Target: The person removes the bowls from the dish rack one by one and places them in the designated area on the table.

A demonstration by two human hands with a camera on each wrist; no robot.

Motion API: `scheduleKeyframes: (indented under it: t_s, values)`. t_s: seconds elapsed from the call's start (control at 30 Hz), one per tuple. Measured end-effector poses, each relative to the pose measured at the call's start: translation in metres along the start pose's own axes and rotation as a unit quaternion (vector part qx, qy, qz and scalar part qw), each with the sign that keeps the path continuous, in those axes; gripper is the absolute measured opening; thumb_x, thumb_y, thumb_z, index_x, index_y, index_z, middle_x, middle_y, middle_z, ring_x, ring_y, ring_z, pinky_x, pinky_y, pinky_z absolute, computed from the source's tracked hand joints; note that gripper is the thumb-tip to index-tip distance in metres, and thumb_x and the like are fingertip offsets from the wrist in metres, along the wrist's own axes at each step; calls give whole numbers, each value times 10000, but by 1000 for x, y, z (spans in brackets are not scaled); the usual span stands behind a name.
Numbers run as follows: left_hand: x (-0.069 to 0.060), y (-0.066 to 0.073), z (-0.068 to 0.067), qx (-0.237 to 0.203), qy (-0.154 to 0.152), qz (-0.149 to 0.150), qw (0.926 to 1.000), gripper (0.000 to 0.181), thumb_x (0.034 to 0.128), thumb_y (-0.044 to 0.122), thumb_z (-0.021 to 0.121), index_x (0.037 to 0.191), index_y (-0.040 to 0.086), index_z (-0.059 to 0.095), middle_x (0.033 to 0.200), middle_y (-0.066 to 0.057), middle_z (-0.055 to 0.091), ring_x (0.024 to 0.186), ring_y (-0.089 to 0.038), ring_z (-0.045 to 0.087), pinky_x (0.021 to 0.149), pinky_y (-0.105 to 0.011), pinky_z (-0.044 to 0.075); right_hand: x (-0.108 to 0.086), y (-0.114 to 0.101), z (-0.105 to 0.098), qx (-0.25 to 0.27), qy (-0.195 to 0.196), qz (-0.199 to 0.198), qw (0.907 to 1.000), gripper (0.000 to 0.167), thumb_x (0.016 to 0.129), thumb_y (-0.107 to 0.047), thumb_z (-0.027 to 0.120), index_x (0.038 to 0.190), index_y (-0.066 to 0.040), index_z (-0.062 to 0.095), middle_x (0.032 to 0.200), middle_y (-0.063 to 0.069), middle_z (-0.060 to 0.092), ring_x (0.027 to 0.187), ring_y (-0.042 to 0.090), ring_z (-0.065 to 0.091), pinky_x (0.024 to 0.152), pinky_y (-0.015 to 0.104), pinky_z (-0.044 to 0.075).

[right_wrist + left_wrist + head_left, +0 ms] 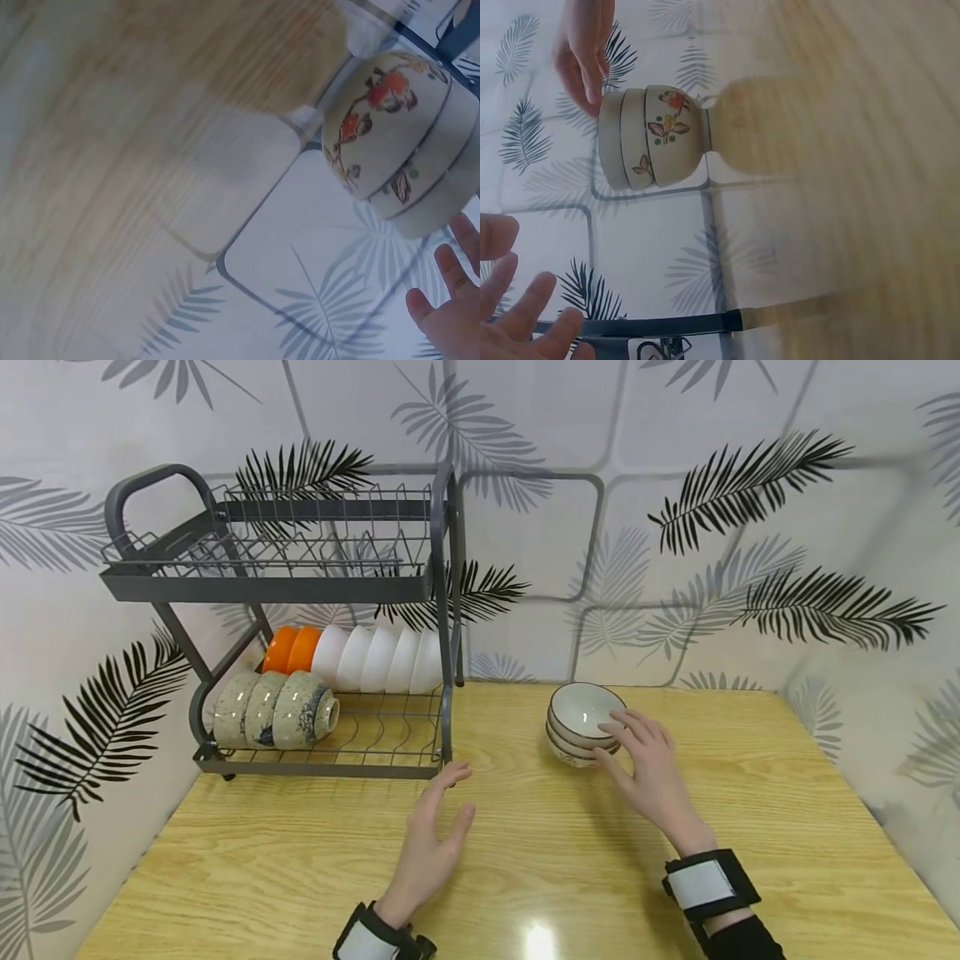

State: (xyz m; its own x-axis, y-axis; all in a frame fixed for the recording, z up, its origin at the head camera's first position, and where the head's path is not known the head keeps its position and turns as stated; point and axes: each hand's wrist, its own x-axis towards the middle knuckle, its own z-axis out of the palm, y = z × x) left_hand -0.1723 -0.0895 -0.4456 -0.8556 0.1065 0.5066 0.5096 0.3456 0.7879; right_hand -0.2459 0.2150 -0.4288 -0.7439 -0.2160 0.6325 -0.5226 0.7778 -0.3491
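Note:
A nested stack of three cream bowls (573, 749) with dark rims and a red floral pattern stands upright on the wooden table. My right hand (651, 774) is at the right side of this stack, fingers spread and loosely bent by the rims; whether they touch is hard to tell. In the right wrist view the fingers (454, 271) show beside the topmost bowl. My left hand (429, 847) hovers over the table in front of the rack's right corner, holding nothing, with thumb and fingers apart.
A dark two-tier dish rack (318, 770) stands at the left. Its lower tier holds speckled grey bowls (258, 710) in front and orange bowls (291, 649) beside several white bowls (378, 660) behind. A patterned wall (525, 552) borders the wooden table (555, 877).

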Motion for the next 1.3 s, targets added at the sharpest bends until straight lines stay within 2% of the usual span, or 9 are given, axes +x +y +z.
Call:
scheduleKeyframes:
  t_s: [0.1,0.23,0.47,0.63,0.77,0.87,0.97,1.07,1.3]
  values:
    - [2,2,-4,-26,198,-199,9996,399,970,27,614,1363,74,560,1493,-130,532,1450,-362,423,1193,-602,329,-3,1,-8,58,181,72,9998,347,871,-56,747,1197,32,669,1345,284,598,1317,492,465,1094,687,312]
    - [5,3,-12,67,549,-443,9975,402,959,-3,620,1355,45,565,1468,-153,540,1422,-351,454,1175,-600,349,-4,3,-16,147,398,116,9990,350,861,-23,750,1193,54,670,1341,300,596,1319,512,469,1089,710,328]
    - [16,1,-33,470,1293,-676,9882,452,915,-43,619,1357,15,542,1477,-213,475,1413,-411,397,1148,-636,316,-10,4,-24,437,461,244,9977,353,867,-6,735,1206,56,659,1341,289,590,1308,501,477,1070,696,362]
    - [35,-5,-63,944,1868,-648,9757,493,886,-22,639,1362,-1,514,1508,-242,408,1399,-433,346,1134,-643,295,-13,5,-25,551,560,273,9965,345,872,3,724,1204,66,653,1331,296,594,1292,509,490,1054,699,381]
    - [48,-14,-88,1250,2352,-685,9614,515,878,-6,650,1368,0,495,1535,-264,346,1427,-457,274,1151,-660,244,-13,6,-26,555,574,301,9964,339,880,-4,718,1205,62,652,1332,292,593,1289,508,492,1046,698,389]
    - [55,-20,-104,1418,2597,-817,9517,544,878,10,658,1389,8,473,1539,-278,308,1438,-463,237,1163,-658,220,-14,6,-26,572,538,338,9963,335,886,-8,713,1210,55,652,1333,288,593,1290,503,491,1046,695,393]
    - [60,-26,-115,1588,2687,-976,9450,578,880,35,670,1412,12,443,1530,-299,280,1429,-477,229,1153,-658,224,-15,6,-28,622,517,395,9959,331,895,-12,705,1216,50,650,1339,285,588,1292,497,490,1042,692,398]
    - [64,-30,-124,1750,2646,-1105,9419,615,875,56,679,1426,1,411,1510,-323,277,1418,-494,241,1151,-659,232,-16,6,-29,669,521,446,9954,328,903,-14,698,1220,51,648,1348,283,583,1296,494,485,1036,695,400]
    - [76,-29,-145,1804,2361,-1474,9434,659,897,106,674,1461,-34,363,1473,-324,368,1345,-500,313,1095,-642,287,-16,7,-31,737,579,419,9947,332,899,3,693,1224,53,647,1352,285,580,1295,496,485,1037,698,394]
